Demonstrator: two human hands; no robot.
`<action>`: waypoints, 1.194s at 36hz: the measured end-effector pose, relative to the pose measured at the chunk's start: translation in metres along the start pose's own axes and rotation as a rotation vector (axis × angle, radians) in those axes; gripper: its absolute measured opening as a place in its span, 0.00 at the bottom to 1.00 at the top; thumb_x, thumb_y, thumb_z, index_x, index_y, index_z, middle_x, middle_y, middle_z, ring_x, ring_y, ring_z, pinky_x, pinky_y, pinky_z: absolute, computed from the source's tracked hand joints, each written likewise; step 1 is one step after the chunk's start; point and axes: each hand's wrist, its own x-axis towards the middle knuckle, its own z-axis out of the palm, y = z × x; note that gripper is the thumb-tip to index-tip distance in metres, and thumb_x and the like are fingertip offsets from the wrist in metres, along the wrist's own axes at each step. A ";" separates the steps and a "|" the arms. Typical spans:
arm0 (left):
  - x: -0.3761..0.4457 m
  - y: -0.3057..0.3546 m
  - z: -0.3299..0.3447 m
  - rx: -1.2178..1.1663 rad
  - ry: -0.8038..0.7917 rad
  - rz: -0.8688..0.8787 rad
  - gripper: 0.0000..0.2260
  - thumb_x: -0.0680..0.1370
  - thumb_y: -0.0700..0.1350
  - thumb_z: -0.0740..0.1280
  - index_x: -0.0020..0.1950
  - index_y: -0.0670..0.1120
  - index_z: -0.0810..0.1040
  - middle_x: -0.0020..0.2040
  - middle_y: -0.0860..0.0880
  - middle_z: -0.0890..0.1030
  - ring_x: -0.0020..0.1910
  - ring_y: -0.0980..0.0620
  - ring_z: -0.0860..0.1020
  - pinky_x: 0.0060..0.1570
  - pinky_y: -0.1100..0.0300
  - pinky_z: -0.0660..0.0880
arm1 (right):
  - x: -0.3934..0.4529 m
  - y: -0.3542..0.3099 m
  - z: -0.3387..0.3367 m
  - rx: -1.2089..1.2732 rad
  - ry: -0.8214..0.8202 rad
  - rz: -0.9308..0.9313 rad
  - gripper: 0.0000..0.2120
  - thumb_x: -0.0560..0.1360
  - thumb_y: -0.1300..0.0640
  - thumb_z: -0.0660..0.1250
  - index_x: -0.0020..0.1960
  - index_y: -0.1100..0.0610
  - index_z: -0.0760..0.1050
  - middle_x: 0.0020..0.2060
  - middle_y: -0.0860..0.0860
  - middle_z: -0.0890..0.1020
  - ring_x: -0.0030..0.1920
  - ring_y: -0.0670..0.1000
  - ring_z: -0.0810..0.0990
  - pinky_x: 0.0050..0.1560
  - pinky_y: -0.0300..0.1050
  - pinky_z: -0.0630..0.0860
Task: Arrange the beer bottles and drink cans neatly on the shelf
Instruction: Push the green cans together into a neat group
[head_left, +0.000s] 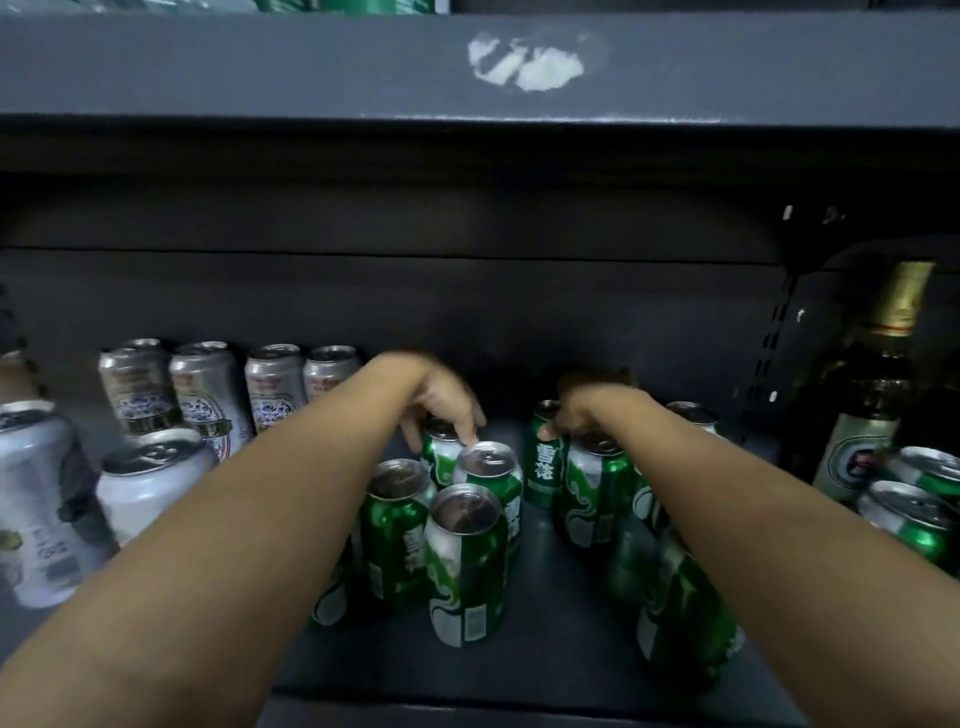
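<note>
Reaching deep, the left hand (441, 402) grips an upright rear green can (441, 451); the right hand (582, 410) grips its own (543, 457), both hands apart.

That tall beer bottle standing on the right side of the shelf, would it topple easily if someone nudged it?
Probably yes. The beer bottle stands tall on a narrow base, so a push near its neck would likely tip it. It looks like glass, so likely heavy and breakable. The green cans in front of it might catch a forward fall.
</note>
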 end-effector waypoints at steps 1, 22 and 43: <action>-0.001 -0.004 -0.001 -0.031 -0.009 0.022 0.24 0.79 0.38 0.66 0.73 0.49 0.67 0.73 0.47 0.65 0.73 0.45 0.62 0.57 0.50 0.74 | 0.001 0.000 0.001 -0.011 0.010 0.002 0.26 0.72 0.42 0.71 0.63 0.58 0.74 0.62 0.54 0.77 0.61 0.58 0.75 0.64 0.51 0.70; 0.046 0.007 0.013 -0.161 0.192 0.188 0.32 0.75 0.38 0.72 0.76 0.47 0.61 0.72 0.45 0.66 0.63 0.43 0.74 0.54 0.53 0.79 | 0.018 0.005 0.012 0.064 -0.001 0.039 0.23 0.74 0.47 0.71 0.63 0.58 0.73 0.61 0.54 0.77 0.60 0.55 0.77 0.59 0.46 0.72; -0.129 -0.051 -0.006 0.121 1.212 0.061 0.14 0.76 0.46 0.64 0.61 0.48 0.78 0.58 0.44 0.80 0.57 0.42 0.78 0.49 0.56 0.73 | -0.063 -0.151 -0.010 0.277 0.313 -0.480 0.13 0.80 0.52 0.59 0.58 0.58 0.75 0.59 0.60 0.78 0.58 0.60 0.77 0.49 0.45 0.71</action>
